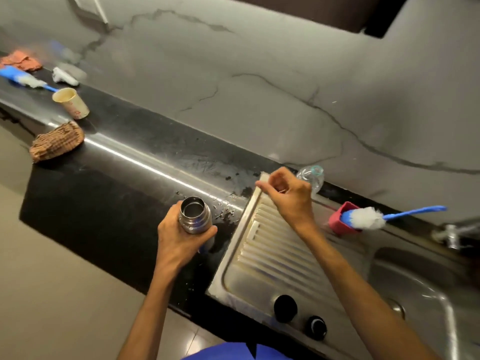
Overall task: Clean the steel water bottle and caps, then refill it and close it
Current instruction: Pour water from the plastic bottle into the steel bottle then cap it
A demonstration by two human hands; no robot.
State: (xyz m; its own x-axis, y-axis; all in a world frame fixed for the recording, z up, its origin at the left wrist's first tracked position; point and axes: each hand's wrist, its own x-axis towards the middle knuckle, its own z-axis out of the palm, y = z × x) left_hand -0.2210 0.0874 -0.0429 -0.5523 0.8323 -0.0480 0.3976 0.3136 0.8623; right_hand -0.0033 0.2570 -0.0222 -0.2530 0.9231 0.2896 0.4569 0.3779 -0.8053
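Note:
My left hand [179,240] grips the steel water bottle [194,214] round its body and holds it upright, uncapped, over the wet black counter [104,193]. Two black caps [285,307] [315,327] lie apart on the front edge of the steel drainboard [272,255]. My right hand [285,190] hovers over the drainboard's back corner with loosely curled fingers and nothing visible in it. Just behind it stands a clear plastic bottle [313,175], partly hidden by the hand; I cannot tell if they touch.
A blue-handled bottle brush [368,217] rests in a red holder [339,220] by the wall. The tap [452,235] and sink basin [415,294] are at right. On the left counter sit a paper cup [71,102], a brown scrubber [57,141], another brush [26,79] and an orange cloth [20,61].

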